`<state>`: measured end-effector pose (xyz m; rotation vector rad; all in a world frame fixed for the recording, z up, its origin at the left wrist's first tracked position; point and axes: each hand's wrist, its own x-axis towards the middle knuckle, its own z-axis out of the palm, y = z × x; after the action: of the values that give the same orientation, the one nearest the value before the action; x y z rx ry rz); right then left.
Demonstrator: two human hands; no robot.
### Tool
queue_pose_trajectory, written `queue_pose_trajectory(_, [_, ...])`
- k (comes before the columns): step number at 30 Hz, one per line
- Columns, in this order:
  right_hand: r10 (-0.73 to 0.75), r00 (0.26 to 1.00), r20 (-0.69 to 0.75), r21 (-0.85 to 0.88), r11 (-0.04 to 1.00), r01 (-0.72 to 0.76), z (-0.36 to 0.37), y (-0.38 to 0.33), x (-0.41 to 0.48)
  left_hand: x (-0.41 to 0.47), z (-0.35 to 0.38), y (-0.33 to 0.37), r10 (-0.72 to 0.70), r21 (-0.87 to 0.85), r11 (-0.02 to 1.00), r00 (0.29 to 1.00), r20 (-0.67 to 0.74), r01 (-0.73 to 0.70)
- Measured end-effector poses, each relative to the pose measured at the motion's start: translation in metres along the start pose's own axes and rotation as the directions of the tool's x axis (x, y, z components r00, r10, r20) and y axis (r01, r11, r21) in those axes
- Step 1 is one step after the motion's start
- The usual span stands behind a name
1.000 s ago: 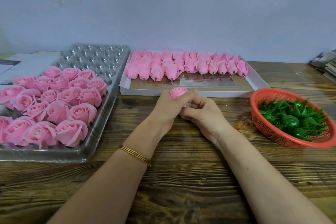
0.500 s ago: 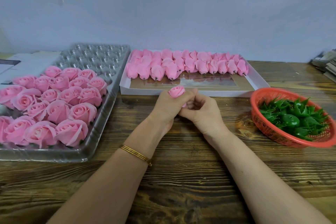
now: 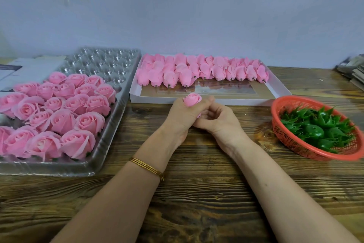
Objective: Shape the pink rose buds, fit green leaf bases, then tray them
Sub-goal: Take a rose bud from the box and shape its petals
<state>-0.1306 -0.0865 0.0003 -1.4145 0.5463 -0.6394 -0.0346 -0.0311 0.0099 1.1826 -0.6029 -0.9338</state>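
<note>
Wooden table (image 3: 197, 193) against a plain grey wall (image 3: 177, 6). The left hand (image 3: 181, 118) grips a pink rose bud (image 3: 192, 99), whose head stands clear above the curled fingers. The right hand (image 3: 218, 122) touches the left, its fingers curled beneath the bud where a sliver of pink shows; whether they pinch it cannot be told. Beyond both hands, a white box (image 3: 275, 89) holds rows of unshaped buds (image 3: 187, 75). Left of the left hand, a clear tray (image 3: 110, 144) carries opened roses (image 3: 63, 120). Right of the right hand, a red basket (image 3: 285, 138) holds green leaf bases (image 3: 315, 130).
</note>
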Motion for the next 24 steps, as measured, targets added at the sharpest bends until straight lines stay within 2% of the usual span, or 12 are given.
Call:
queue_pose_trajectory(6, [-0.1,0.986,-0.134,-0.134,0.988,0.082,0.007,0.003,0.0,0.0,0.001,-0.002,0.022,0.0,1.0,0.999,-0.026,-0.022])
queue_pose_trajectory(12, [-0.077,0.994,-0.083,-0.113,0.991,0.068,0.001,-0.001,-0.002,0.0,-0.002,0.001,0.03,0.044,0.999,0.999,0.046,-0.032])
queue_pose_trajectory(19, [0.014,0.998,0.053,0.05,0.999,-0.017,-0.003,-0.003,-0.001,0.0,-0.003,0.001,0.023,0.086,0.996,0.998,0.062,-0.029])
queue_pose_trajectory(24, [-0.043,0.998,-0.048,-0.04,0.998,0.041,0.001,-0.001,-0.001,0.001,-0.002,0.0,0.016,0.02,1.0,1.0,-0.016,-0.016])
